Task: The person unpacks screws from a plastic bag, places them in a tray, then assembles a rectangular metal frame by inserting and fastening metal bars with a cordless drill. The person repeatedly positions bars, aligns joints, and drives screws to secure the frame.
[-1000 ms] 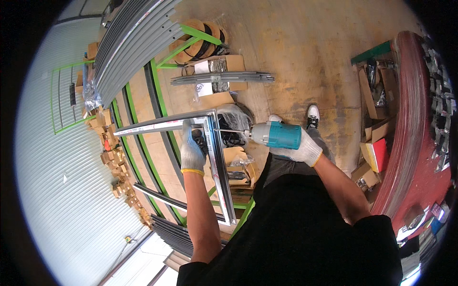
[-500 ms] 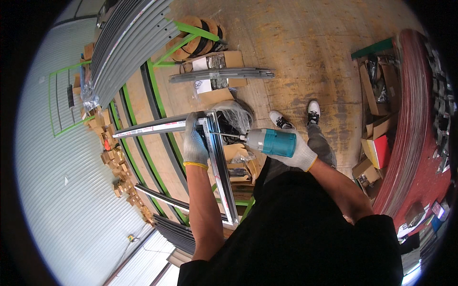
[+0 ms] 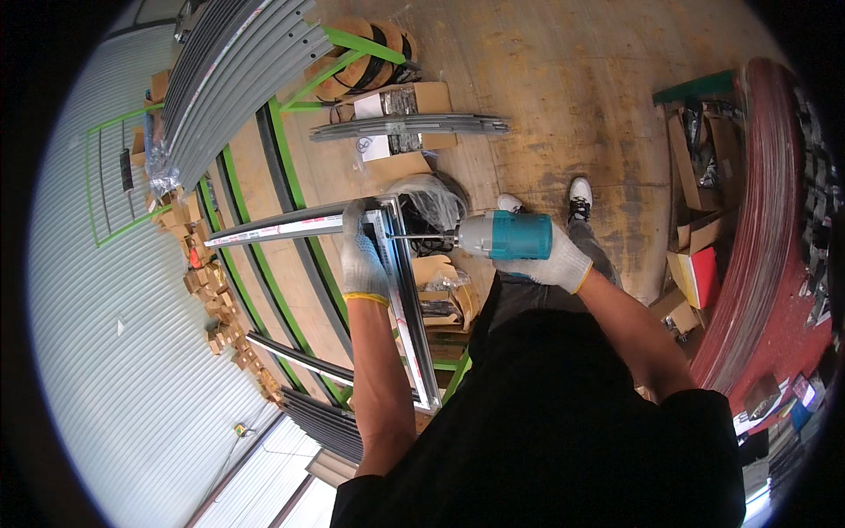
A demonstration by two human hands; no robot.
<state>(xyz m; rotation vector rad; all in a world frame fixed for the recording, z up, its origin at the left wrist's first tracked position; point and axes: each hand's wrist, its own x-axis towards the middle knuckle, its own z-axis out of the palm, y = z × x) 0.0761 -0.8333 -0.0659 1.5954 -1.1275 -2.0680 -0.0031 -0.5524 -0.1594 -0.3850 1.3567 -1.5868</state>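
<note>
Two gloved hands at work: left hand [image 3: 363, 255] clamps the frame [image 3: 400, 290] at its top corner on the green rack [image 3: 290, 264], right hand [image 3: 550, 262] grasps the teal drill [image 3: 503, 238], bit seemingly touching the frame's outer edge.

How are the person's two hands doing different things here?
The left hand presses on the corner of the metal frame, its arm nearly straight. The right hand grips a teal power drill, its bit pointing sideways at the frame, elbow bent. Both wear pale work gloves with yellow cuffs.
</note>
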